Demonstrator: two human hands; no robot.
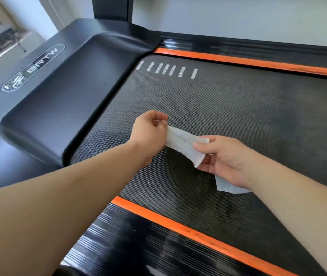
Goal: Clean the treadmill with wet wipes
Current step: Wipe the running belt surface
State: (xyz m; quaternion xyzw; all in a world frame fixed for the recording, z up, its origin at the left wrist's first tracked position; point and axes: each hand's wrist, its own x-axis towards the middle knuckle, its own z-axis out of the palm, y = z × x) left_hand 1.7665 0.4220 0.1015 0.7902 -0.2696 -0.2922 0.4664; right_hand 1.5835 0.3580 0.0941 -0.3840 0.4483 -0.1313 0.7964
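A treadmill belt point(238, 108) of matt black, finely dimpled rubber fills the centre of the frame, flanked by glossy orange strips point(238, 60) and ribbed, shiny black side rails point(138, 246). At left, the motor cover point(69, 96) is smooth, satin-finish black plastic with a chrome-like badge point(33, 68). Mid-frame, a white wet wipe point(182, 143) looks soft, fibrous and speckled with dark grime

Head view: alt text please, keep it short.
A left hand and right hand pinch opposite ends of a dirt-speckled wet wipe above the treadmill's black belt. Orange strips edge the belt; the black motor cover sits at upper left.
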